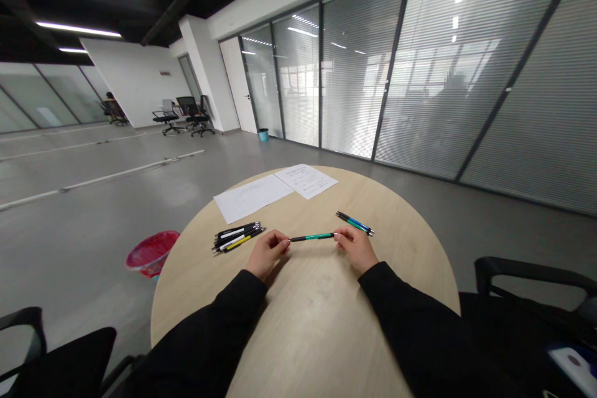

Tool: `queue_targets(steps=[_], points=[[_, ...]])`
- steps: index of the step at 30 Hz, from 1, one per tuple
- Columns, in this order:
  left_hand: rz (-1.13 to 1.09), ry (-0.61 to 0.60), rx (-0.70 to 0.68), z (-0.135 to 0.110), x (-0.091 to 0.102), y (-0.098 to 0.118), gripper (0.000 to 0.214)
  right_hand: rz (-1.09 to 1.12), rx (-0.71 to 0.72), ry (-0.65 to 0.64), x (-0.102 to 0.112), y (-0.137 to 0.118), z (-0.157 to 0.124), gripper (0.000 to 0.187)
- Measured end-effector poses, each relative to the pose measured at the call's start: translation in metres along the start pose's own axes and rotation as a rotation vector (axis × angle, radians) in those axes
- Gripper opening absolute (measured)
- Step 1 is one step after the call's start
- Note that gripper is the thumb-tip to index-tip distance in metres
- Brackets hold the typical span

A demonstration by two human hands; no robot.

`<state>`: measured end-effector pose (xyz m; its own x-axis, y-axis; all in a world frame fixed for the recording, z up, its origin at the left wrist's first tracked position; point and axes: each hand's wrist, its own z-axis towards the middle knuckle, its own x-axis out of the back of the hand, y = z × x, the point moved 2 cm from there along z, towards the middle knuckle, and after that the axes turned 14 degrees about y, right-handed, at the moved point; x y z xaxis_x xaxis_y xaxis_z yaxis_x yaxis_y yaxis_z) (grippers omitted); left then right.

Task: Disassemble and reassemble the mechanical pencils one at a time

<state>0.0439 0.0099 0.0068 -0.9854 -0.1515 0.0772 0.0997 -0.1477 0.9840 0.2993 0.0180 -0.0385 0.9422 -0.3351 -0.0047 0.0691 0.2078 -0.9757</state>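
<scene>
A green and black pen [313, 237] is stretched level between my two hands, just over the round wooden table [312, 323]. My left hand [269, 253] pinches its black tip end, and my right hand [355, 249] pinches the other end. Left of my left hand lies a bunch of several pens [237, 237], mostly black and white, with a yellow one at the near side. Just beyond my right hand rest a blue pen [358, 222] and a green one side by side.
Two printed paper sheets [254, 196] lie at the table's far side. A red-lined bin [152, 253] stands on the floor to the left. Black chairs flank the table, one with an armrest [532, 268] at the right. Glass partitions [354, 68] stand beyond.
</scene>
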Motion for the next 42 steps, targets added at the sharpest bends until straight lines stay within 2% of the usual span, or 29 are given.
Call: queue_targets(steps=[25, 42], points=[[-0.009, -0.017, 0.002, 0.0001, 0.0000, -0.0014, 0.029, -0.088, 0.096, -0.025, 0.0026, -0.0044, -0.0003, 0.030], [0.010, -0.024, -0.016, 0.0010, 0.0011, -0.0025, 0.028, -0.124, 0.087, -0.034, 0.0033, -0.0053, -0.0011, 0.031]])
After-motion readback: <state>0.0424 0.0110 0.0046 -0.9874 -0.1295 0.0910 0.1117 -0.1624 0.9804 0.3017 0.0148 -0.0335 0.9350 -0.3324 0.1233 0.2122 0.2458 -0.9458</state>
